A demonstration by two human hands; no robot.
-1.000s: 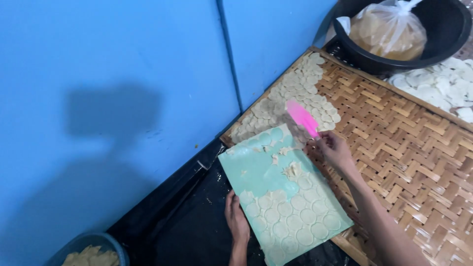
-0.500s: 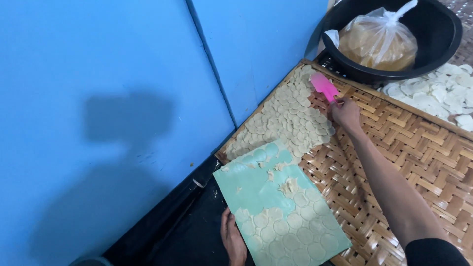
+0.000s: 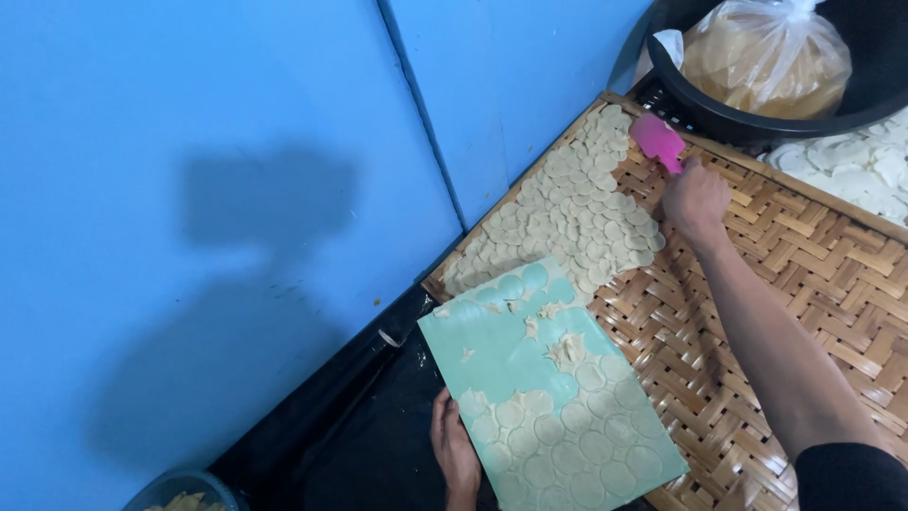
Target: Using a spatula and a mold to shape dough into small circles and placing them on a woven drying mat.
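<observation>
My left hand (image 3: 455,449) grips the near left edge of a light green board (image 3: 492,333) covered with thin round dough discs and some scraps. My right hand (image 3: 695,197) is stretched out over the woven bamboo tray (image 3: 804,255), holding a pink spatula (image 3: 657,140) whose blade rests at the far end of a patch of dough discs (image 3: 577,213) laid out on the tray.
A blue wall (image 3: 218,189) stands at the left. A black basin (image 3: 757,114) with a tied plastic bag (image 3: 766,57) of dough sits at the top right. More white discs (image 3: 851,170) lie on a second tray. A blue bowl (image 3: 180,490) is at the bottom left.
My right hand carried the pink spatula from the green board up to the far end of the discs on the bamboo tray. The left hand stayed on the board's edge.
</observation>
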